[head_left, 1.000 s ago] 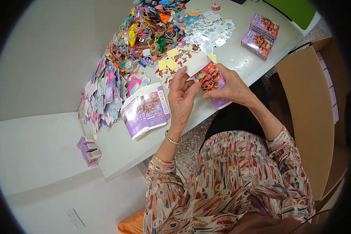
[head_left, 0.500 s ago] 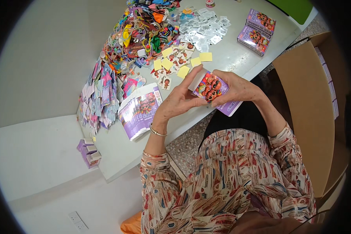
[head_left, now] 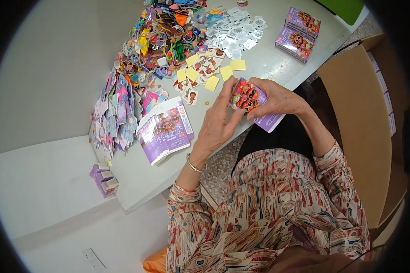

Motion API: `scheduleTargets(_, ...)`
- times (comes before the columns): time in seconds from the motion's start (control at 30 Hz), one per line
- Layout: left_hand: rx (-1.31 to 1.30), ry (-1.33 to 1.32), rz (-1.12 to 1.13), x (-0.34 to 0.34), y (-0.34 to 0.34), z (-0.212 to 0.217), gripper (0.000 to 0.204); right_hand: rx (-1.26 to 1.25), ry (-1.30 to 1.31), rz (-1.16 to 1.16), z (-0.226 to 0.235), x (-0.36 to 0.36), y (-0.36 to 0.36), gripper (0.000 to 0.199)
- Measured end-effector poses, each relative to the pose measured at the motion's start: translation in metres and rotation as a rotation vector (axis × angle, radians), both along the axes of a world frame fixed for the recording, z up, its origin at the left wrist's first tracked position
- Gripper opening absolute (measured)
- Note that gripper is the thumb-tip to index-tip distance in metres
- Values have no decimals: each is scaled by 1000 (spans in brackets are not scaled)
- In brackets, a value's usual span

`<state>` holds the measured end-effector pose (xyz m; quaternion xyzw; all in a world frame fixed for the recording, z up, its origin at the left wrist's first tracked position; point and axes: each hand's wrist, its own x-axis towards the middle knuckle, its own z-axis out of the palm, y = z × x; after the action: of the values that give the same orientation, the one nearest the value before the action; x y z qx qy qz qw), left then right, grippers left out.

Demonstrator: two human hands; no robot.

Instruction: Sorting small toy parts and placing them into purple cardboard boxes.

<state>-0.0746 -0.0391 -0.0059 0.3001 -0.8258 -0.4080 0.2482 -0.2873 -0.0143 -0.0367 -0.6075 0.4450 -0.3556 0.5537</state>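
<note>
Both hands grip a small purple carton (head_left: pixel 248 95) with red cartoon figures on its front, held over the table's near edge. The fingers of my left hand (head_left: pixel 217 119) close round its left end; my right hand (head_left: pixel 275 99) pinches the other side with the thumb across the front. Below my right hand a purple printed panel (head_left: pixel 269 121) sticks out past the edge; whether it belongs to the same carton I cannot tell. A fanned stack of flat purple cartons (head_left: pixel 164 132) lies left of my left hand. Yellow square slips (head_left: pixel 211 83) and picture cards (head_left: pixel 190 96) lie beyond it.
Beyond are a heap of colourful hair ties and trinkets (head_left: pixel 168 41), clear printed packets (head_left: pixel 237 34) and pastel packets (head_left: pixel 118 109). Two filled purple cartons (head_left: pixel 296 42) sit at the far right. A large cardboard box (head_left: pixel 355 127) with purple cartons inside stands right of me.
The white flap at the carton's left end, visible before, no longer shows. My left hand has shifted right and closed in round that end. A small gold round piece now shows beside it.
</note>
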Motion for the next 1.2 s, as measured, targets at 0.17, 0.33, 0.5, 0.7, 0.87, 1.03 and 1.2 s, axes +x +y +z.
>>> scheduleTargets(0.17,606,275,314,0,0,-2,36,43,44,38,4,3,3,56)
scheduleTargets(0.33,775,422,358,-6,-2,2,26,10,15,36,-1,0,5,56)
scheduleTargets(0.5,785,409,405,-3,-1,-2,27,0,-2,66,6,1,5,56)
scheduleTargets(0.7,317,130,367,-6,13,-7,28,1,26,54,-6,0,5,56)
scheduleTargets(0.87,-62,141,285,-11,25,-19,30,76,-59,72,-7,2,5,56)
scheduleTargets(1.03,193,224,338,-16,28,-20,30,-83,9,84,-4,1,4,51)
scheduleTargets(1.2,758,536,400,-8,9,-23,26,171,15,-13,8,-15,6,88)
